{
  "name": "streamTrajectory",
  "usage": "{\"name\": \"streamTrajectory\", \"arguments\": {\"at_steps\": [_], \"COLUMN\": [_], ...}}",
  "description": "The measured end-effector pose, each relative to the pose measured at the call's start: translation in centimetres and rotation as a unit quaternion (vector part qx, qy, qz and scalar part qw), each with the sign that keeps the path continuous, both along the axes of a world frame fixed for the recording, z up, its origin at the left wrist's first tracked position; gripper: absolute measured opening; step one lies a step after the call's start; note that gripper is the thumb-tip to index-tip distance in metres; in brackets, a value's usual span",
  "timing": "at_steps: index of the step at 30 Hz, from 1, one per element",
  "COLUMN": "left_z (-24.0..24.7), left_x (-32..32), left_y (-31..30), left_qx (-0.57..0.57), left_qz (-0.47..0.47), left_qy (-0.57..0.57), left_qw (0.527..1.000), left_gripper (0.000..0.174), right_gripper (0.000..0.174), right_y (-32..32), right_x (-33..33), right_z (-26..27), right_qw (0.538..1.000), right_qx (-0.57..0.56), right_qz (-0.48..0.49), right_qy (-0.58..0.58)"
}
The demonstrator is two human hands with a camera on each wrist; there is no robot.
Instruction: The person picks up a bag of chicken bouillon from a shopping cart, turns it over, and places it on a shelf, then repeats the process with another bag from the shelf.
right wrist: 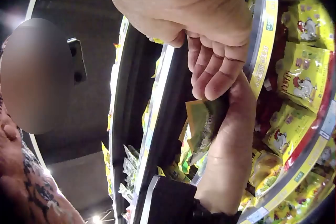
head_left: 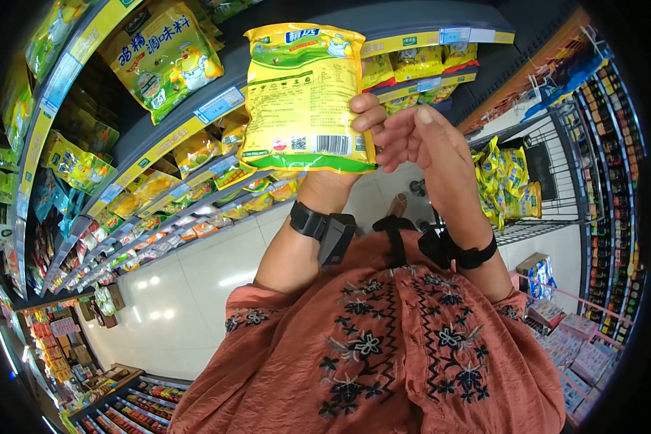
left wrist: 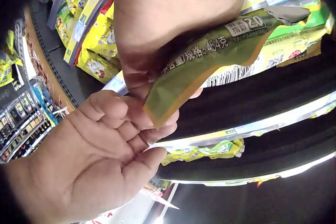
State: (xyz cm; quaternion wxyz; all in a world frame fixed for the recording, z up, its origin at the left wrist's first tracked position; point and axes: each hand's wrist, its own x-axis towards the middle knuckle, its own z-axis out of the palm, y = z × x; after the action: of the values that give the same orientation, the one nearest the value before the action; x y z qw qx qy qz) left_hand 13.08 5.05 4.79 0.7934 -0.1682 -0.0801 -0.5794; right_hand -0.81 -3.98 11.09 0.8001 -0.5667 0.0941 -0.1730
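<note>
My left hand [head_left: 367, 113] holds up a yellow-and-green bag of seasoning [head_left: 300, 94] before the shelves. Its printed back, with a barcode near the lower edge, faces the head camera. Two left fingertips show at the bag's right edge; the rest of that hand is hidden behind it. In the left wrist view, the bag's green end [left wrist: 215, 50] reads 454克. Beside the bag's right edge is my right hand [head_left: 441, 141], fingers loosely bent, thumb up. Seen from the right wrist, these fingers [right wrist: 218, 74] come close to the left hand and the bag's corner.
Curved shelves [head_left: 152, 141] with similar yellow bags run along the left and ahead. A wire shopping cart [head_left: 557, 173] at right carries a heap of yellow bags [head_left: 510, 184]. Farther right stands a rack of jars [head_left: 618, 188]. Pale floor tiles [head_left: 188, 304] show below.
</note>
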Motion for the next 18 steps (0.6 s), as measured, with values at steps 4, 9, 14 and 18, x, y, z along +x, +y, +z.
{"name": "streamTrajectory", "arguments": {"at_steps": [4,9,14,18], "left_z": [0.3,-1.4,-1.2,-2.1], "left_x": [-0.1,0.2,-0.2,0.1], "left_y": [0.2,0.0,0.1,-0.1], "left_qx": [0.004,0.02,-0.001,0.013], "left_qz": [0.008,0.044,0.046,0.017], "left_qy": [-0.032,-0.061,-0.047,-0.05], "left_qw": [0.999,0.997,0.998,0.999], "left_gripper": [0.05,0.049,0.048,0.05], "right_gripper": [0.04,0.04,0.042,0.043], "right_y": [0.0,0.0,0.1,0.3], "right_x": [0.1,0.1,0.1,0.2], "right_z": [0.0,-0.1,0.0,0.1], "right_qw": [1.0,1.0,1.0,0.999], "right_qx": [0.004,0.006,-0.014,-0.025], "right_qz": [-0.002,-0.005,-0.012,-0.012], "right_qy": [0.008,0.02,0.024,0.029]}}
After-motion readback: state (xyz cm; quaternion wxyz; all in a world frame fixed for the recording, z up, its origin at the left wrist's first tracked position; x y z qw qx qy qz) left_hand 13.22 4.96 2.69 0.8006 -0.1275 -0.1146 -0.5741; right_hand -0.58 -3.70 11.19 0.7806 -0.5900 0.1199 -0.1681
